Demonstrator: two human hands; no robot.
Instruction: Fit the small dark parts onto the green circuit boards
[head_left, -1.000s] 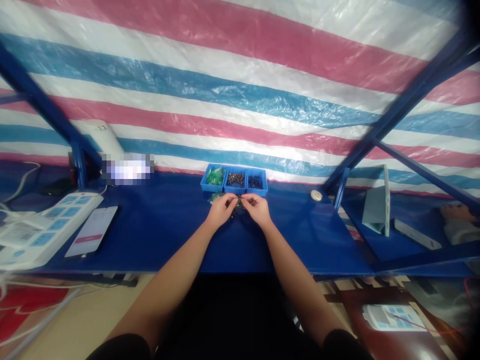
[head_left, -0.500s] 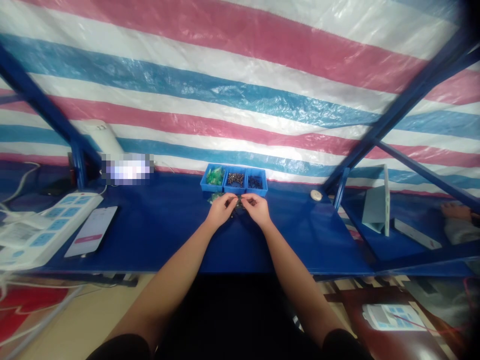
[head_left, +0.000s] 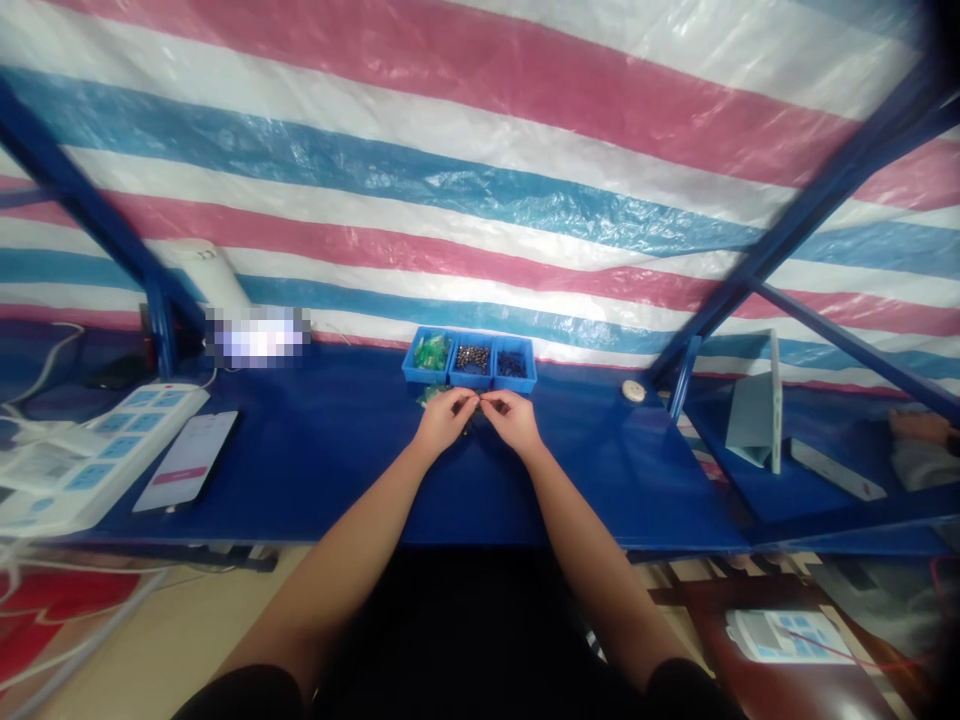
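Observation:
My left hand [head_left: 441, 420] and my right hand [head_left: 514, 418] meet fingertip to fingertip over the blue table [head_left: 300, 450]. Both are closed in a pinch; whatever lies between the fingers is too small to make out. Just beyond them stand three joined blue bins. The left bin [head_left: 409, 374] holds green pieces [head_left: 432, 352], the middle one [head_left: 471, 381] small brassy metal parts [head_left: 473, 358], and the right one [head_left: 517, 384] small dark parts [head_left: 511, 364]. Beside my left fingers lies a greenish clear scrap [head_left: 429, 394], partly covered by the hand.
To the left are a phone [head_left: 187, 462] and a white power strip [head_left: 112, 450]. A round pale object [head_left: 633, 390] lies at the right, near a blue frame post [head_left: 684, 378]. Past it stand a tablet in a case [head_left: 756, 415] and another person's hand [head_left: 919, 425].
My fingertips have shifted slightly and remain pinched together. The dark bits seen between the hands earlier are now less visible. The bins and other things stay put.

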